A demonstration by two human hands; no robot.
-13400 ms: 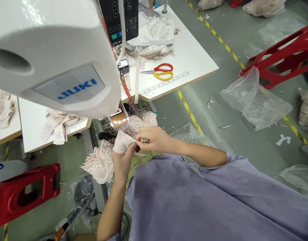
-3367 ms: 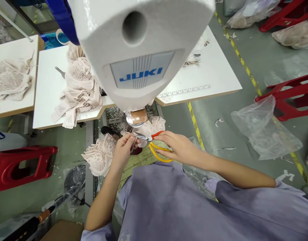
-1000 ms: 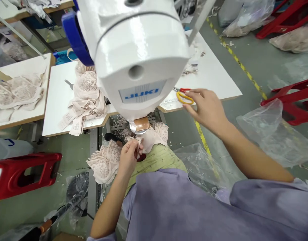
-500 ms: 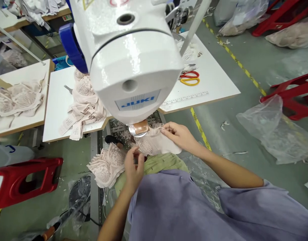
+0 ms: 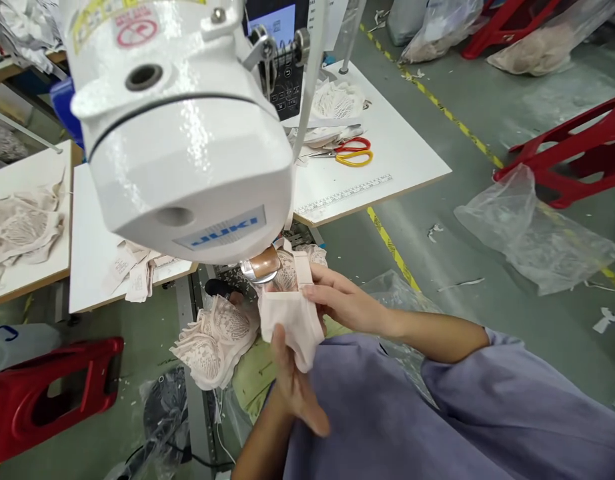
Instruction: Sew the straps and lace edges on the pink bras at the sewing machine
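- Just below frame centre: pale pink bra (image 5: 287, 320), lace part behind, smooth panel facing the camera, lower edge hanging free.
- Just beside its upper left side: metal fitting (image 5: 262, 263) under white sewing machine head (image 5: 187, 180); whether touching, cannot tell.
- Right of the bra: right hand (image 5: 345, 300), closed in a light pinch, thumb in front, fingers mostly behind, gripping strap (image 5: 303, 270) and side edge.
- Below the bra: left hand (image 5: 292, 377), spread wide, thumb well apart from fingers, gripping nothing visible; fingertips over the panel, contact hard to tell.
- Handling, by judgement: probably very light, soft and limp at strap and panel, perhaps springier at the cup; panel possibly slippery, lace likely easy to snag.
- Best hold, by judgement: at strap base or side edge, flat between thumb and fingers; second hold low on panel; better not to tug at lace.
- Lower left of centre: heap of lace bras (image 5: 212, 340), bunched together, just beside green cloth (image 5: 252, 380).
- Upper right of centre, on white table (image 5: 402, 160): scissors (image 5: 340, 153) with red and yellow handles, near a clear ruler (image 5: 345, 193), well apart from both hands.
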